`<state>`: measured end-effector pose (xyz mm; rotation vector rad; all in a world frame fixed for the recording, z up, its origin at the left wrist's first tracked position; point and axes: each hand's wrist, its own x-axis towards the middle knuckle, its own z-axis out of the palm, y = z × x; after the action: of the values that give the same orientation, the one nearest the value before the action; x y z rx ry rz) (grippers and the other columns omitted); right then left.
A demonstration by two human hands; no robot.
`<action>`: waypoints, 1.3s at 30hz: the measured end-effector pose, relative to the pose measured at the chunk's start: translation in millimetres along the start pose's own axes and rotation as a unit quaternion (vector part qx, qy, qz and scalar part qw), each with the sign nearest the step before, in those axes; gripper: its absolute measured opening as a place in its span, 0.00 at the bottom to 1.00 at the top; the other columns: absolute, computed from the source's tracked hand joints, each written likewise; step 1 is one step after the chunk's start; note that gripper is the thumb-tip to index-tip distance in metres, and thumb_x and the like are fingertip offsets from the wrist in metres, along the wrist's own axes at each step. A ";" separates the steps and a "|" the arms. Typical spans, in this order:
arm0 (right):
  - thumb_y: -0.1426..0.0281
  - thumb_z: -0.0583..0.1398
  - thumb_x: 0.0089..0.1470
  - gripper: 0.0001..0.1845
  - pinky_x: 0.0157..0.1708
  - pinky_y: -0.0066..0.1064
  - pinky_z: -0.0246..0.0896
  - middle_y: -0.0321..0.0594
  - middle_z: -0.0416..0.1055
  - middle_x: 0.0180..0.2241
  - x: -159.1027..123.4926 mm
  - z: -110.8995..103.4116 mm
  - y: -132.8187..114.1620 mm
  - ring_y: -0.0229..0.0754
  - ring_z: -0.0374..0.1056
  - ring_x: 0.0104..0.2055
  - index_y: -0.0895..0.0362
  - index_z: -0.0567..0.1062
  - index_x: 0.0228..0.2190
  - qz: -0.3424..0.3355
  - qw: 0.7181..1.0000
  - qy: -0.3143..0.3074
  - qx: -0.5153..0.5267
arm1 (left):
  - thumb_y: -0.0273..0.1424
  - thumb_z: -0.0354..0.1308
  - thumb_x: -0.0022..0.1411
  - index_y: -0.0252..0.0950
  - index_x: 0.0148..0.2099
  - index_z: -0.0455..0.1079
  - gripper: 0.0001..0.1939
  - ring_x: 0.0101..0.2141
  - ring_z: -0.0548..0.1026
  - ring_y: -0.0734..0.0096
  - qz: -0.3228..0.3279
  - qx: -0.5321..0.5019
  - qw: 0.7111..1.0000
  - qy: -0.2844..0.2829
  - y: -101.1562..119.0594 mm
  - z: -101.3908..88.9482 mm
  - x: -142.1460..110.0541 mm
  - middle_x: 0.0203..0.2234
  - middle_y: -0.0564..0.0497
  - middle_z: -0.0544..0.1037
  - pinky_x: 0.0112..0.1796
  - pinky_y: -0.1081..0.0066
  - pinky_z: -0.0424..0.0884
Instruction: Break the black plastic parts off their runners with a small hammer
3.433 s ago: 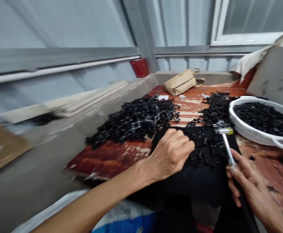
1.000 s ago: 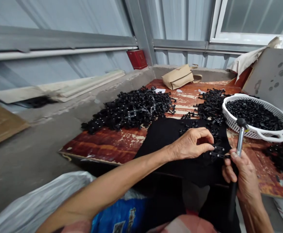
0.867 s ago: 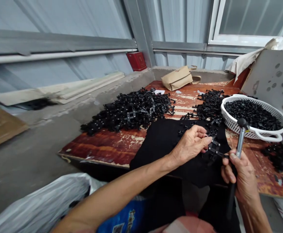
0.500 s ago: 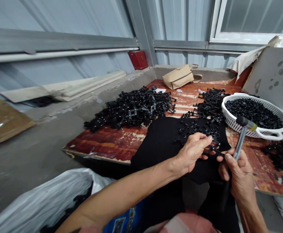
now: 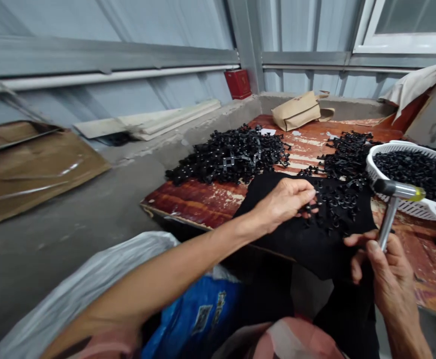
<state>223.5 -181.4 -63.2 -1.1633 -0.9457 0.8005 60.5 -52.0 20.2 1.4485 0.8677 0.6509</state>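
My left hand (image 5: 287,199) is closed over the black cloth (image 5: 278,242), thumb and fingers pinched together. Small black plastic parts show under its fingertips, partly hidden by them. My right hand (image 5: 392,264) is wrapped round the metal handle of a small mallet (image 5: 389,222), which stands tilted with its head up; one end of the head is black, the other yellow. The index finger of that hand points out towards the cloth. Loose black round-headed parts (image 5: 339,202) lie scattered on the cloth between my hands.
A heap of linked black parts (image 5: 236,154) covers the table's left side, with a smaller heap (image 5: 348,152) farther right. A white basket (image 5: 433,212) of black parts stands at the right. Behind lies a tan bag (image 5: 296,112). A clear plastic bag (image 5: 102,279) hangs below left.
My left hand has moved away from my right, which has let go of the linked black strip and still grips the mallet. The view has turned slightly left.
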 end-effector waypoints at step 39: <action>0.53 0.64 0.46 0.19 0.12 0.33 0.54 0.40 0.71 0.28 -1.6 -5.1 7.3 0.37 0.58 0.15 0.51 0.73 0.37 0.072 0.989 0.088 -0.092 | 0.35 0.55 0.59 0.34 0.25 0.63 0.13 0.12 0.54 0.86 -0.025 0.107 0.993 -0.044 -64.8 -92.4 63.1 0.15 0.58 0.57 0.13 0.82 0.45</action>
<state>227.3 -183.1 -71.3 -1.4525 -0.8073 0.7221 11.5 49.0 -43.8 1.6285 0.9240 0.4633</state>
